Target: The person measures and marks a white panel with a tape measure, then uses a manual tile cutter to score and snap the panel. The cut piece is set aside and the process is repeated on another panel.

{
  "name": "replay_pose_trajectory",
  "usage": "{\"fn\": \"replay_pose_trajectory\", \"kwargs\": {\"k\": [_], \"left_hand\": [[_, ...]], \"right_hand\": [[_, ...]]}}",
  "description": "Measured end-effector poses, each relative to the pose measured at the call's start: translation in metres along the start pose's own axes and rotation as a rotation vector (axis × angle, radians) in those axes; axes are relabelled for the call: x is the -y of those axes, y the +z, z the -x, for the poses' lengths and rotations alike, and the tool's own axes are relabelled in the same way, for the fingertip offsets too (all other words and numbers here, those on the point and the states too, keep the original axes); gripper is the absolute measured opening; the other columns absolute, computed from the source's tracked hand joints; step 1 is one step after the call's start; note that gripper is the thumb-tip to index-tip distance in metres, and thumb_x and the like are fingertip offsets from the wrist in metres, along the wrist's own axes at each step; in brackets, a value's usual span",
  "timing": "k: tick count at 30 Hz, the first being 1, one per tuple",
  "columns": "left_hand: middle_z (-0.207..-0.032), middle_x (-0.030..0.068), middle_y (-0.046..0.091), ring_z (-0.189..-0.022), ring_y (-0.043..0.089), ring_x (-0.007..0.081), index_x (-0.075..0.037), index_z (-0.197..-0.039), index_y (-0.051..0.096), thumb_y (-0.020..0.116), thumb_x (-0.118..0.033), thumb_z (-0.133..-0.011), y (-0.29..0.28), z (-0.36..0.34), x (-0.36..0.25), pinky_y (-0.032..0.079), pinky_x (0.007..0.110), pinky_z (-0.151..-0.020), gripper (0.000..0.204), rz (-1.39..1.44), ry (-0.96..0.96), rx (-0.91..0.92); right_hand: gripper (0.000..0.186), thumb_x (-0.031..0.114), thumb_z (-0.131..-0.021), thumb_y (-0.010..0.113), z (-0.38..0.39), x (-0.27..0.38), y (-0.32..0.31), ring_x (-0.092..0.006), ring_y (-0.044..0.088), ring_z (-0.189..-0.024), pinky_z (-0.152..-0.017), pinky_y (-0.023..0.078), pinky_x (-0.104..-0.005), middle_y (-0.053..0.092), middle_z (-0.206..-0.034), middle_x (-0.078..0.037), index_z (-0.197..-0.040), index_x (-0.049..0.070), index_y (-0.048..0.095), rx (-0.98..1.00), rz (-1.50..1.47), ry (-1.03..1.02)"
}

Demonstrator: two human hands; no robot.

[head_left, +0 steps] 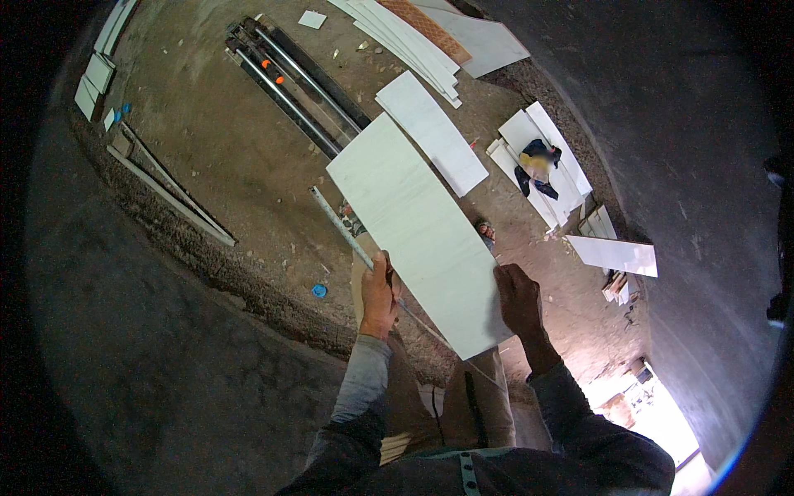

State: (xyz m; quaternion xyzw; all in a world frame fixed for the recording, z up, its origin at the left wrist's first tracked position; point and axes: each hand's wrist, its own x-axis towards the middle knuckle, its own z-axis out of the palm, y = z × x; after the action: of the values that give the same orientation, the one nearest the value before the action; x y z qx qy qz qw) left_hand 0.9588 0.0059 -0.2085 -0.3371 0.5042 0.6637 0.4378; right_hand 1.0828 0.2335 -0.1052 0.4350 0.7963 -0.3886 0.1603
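A long white marble-look tile point(422, 240) is held up in front of me, slanting from upper left to lower right. My left hand point(380, 298) is closed at its left edge, near the lower half. On the opposite long edge, close to the lower right corner, my right hand point(519, 299) grips the tile with curled fingers. A narrow pale strip point(339, 221) runs past my left hand and reappears below it; I cannot tell whether that hand holds it too. The tile covers part of my legs and the near end of a rail tile cutter point(285, 103).
Another white tile point(434, 132) lies just beyond the held one. Long tile pieces point(405, 41) rest by the far wall. Stacked tiles point(542, 165) with dark cloth on top lie at right, near a leaning offcut point(612, 255). Long strips point(169, 194) lie at left.
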Motion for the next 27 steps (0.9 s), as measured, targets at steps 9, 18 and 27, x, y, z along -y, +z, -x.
{"fn": "replay_pose_trajectory", "kwargs": {"k": [9,18,27], "left_hand": [[-0.088,0.0014,0.059,-0.062,0.060,0.0134,-0.009,-0.115,0.050,0.045,-0.050,-0.111,-0.008,-0.016,-0.113,0.048,0.028,-0.054,0.042,0.000,0.702,-0.481],[-0.072,-0.0042,0.055,-0.058,0.047,0.0045,-0.005,-0.100,0.069,0.052,-0.035,-0.112,0.012,0.037,-0.259,0.039,0.023,-0.051,0.036,-0.773,0.663,0.080],[-0.070,-0.0038,0.061,-0.053,0.047,0.0037,-0.009,-0.093,0.068,0.059,-0.035,-0.108,0.009,-0.018,-0.211,0.036,0.024,-0.047,0.031,-0.915,0.082,0.486]], "right_hand": [[0.020,0.020,-0.106,0.056,-0.012,0.005,-0.016,-0.0454,0.069,-0.086,-0.071,0.054,-0.0479,0.070,-0.092,-0.024,-0.106,0.002,0.066,-0.063,0.028,-0.041],[0.018,0.015,-0.104,0.057,-0.008,0.012,-0.038,-0.0430,0.069,-0.094,-0.079,0.054,-0.0472,0.070,-0.106,-0.022,-0.110,0.002,0.067,-0.090,0.088,-0.131],[0.019,0.019,-0.105,0.059,0.010,0.014,-0.038,-0.0428,0.070,-0.087,-0.077,0.054,-0.0465,0.070,-0.095,-0.022,-0.104,0.001,0.066,-0.086,0.055,-0.099]]}}
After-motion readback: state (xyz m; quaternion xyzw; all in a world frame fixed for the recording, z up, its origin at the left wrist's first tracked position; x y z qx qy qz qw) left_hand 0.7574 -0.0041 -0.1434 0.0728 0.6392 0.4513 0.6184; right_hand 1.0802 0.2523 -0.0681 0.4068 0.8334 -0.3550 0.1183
